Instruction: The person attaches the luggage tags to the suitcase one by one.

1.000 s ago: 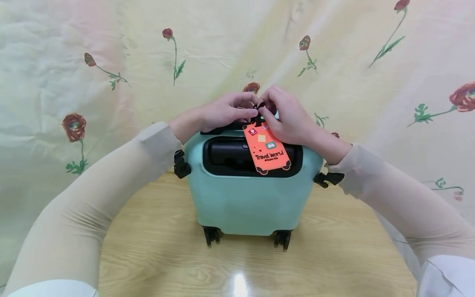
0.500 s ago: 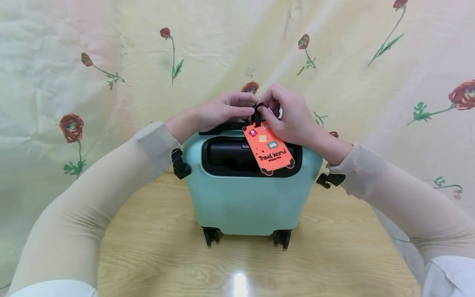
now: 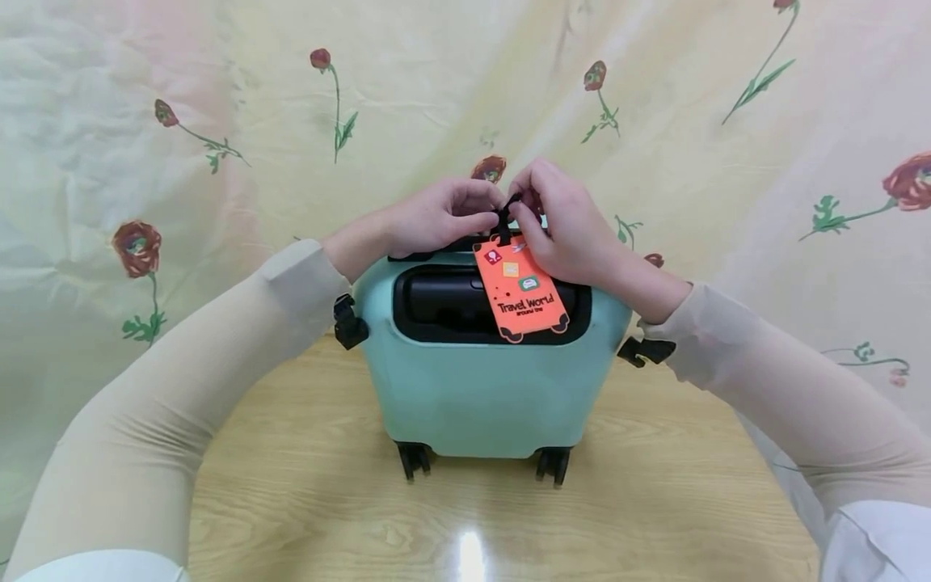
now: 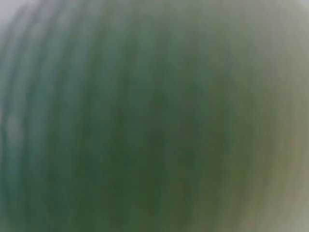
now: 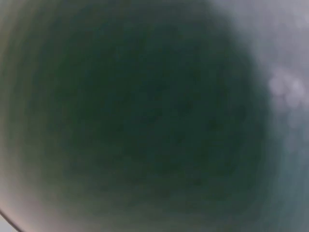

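A mint-green suitcase [image 3: 480, 396] stands upright on its black wheels. Over its dark recessed panel hangs an orange luggage tag [image 3: 520, 291], printed with small stickers and "Travel World". The black strap [image 3: 504, 228] of the tag runs up by the suitcase's top handle, which the hands partly cover. My right hand [image 3: 563, 222] pinches the upper end of that strap between thumb and finger. From the other side my left hand [image 3: 440, 217] pinches the strap lower down, its thumb pointing right. Both wrist views are blurred green, close against a ribbed surface in the left one.
The suitcase stands on a wood-grain table [image 3: 465, 517]. Behind it hangs a pale curtain [image 3: 407, 105] with red flowers. Black wrist straps [image 3: 351, 323] stick out beside both cuffs, close to the suitcase's sides.
My right hand has risen slightly, drawing the strap's end upward from the left fingertips. The tag swung a little right, then back left. My left hand has barely moved.
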Available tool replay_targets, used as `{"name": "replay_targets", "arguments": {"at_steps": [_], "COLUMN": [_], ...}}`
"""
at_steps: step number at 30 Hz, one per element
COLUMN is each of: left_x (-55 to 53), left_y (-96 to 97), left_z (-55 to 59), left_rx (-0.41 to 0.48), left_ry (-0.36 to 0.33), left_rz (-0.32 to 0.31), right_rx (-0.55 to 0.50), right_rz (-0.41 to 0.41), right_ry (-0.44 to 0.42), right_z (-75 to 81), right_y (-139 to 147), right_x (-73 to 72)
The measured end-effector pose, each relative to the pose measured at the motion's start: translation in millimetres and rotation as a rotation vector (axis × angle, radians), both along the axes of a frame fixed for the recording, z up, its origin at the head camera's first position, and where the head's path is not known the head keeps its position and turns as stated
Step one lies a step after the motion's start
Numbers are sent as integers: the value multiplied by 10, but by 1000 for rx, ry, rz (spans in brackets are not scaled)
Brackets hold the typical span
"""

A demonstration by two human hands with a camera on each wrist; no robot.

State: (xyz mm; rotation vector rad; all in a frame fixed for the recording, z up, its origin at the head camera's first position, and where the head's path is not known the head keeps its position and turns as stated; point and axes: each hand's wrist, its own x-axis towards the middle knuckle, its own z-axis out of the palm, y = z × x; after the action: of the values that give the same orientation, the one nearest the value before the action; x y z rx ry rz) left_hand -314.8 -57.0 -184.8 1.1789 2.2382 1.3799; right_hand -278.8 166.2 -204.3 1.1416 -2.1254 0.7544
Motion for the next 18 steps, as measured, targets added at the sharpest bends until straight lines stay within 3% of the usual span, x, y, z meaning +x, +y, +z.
{"name": "replay_targets", "arguments": {"at_steps": [10,18], "left_x": [17,39], "left_y": [18,30], "left_z": [-16,-4], "left_rx": [20,37], "left_ry": [-24,-70], "left_rz": [18,91], "right_rx": [-3,-11], "right_rz": [-42,-30], "right_ry": [12,59], "right_z": [-7,-7], "right_y": [22,21], "right_x": [0,10]}}
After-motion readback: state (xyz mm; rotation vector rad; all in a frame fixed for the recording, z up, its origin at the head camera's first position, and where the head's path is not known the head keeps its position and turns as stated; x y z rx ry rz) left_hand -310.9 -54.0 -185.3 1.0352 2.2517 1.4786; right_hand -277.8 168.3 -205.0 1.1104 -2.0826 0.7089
